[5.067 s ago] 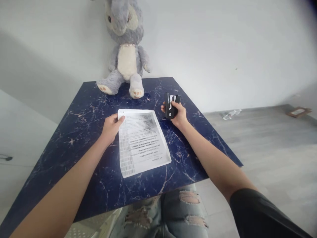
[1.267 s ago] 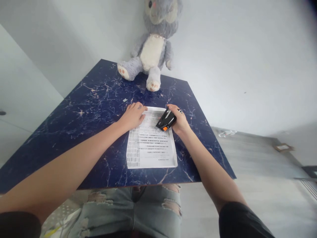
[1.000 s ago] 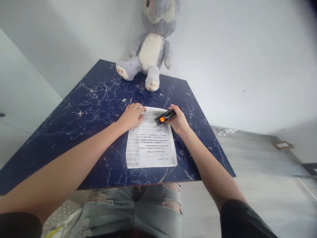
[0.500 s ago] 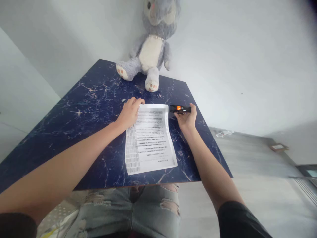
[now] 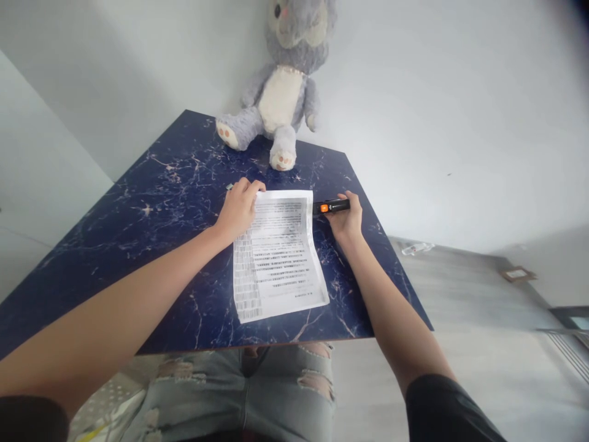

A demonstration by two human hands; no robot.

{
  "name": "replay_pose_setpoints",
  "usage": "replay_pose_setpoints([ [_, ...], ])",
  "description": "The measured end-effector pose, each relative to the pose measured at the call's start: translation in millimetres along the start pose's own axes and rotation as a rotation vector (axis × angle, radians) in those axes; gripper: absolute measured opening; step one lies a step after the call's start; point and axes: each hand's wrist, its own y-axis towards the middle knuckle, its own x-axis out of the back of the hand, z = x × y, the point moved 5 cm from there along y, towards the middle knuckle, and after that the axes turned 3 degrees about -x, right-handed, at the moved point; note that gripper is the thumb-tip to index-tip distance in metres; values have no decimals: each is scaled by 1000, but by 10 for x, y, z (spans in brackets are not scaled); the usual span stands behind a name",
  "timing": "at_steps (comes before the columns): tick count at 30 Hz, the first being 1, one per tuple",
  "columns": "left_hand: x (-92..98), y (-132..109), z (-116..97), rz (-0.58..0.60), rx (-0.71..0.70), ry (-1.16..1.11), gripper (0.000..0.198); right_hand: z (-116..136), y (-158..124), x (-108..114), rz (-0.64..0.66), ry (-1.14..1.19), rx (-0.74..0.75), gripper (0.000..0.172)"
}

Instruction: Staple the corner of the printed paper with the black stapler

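Note:
A printed sheet of paper (image 5: 280,258) lies over the front part of the table, its right side curled up a little. My left hand (image 5: 239,209) grips its upper left edge, fingers closed over the paper with the thumb hidden. In my right hand (image 5: 346,221) is a black stapler (image 5: 338,205) with an orange patch, held level between thumb and fingers. The stapler's front end meets the sheet's upper right edge; whether the paper sits between its jaws I cannot tell.
The blue marbled table (image 5: 151,202) carries a grey plush toy (image 5: 281,98) at the back, against the wall. A tiny pale scrap (image 5: 229,186) lies beside my left fingers. On the floor at right are a clear plastic item (image 5: 416,248) and a brown box-like object (image 5: 518,274).
My right hand has brought the stapler left and slightly down, closing the gap to the paper's edge. My left hand and the sheet's top have shifted slightly up and left.

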Motion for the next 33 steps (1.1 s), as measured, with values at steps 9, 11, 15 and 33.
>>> replay_pose_setpoints([
  [9,14,0,48,-83,-8,-71,27,158,-57,-45,196,-255,66,58],
  [11,43,5,26,-110,-32,-106,25,241,-26,3,227,-381,173,62],
  [15,80,15,6,-151,-68,-161,25,366,-37,5,365,-640,309,65],
  [33,42,8,-85,-55,-169,-246,29,336,-309,-276,609,-882,287,64],
])
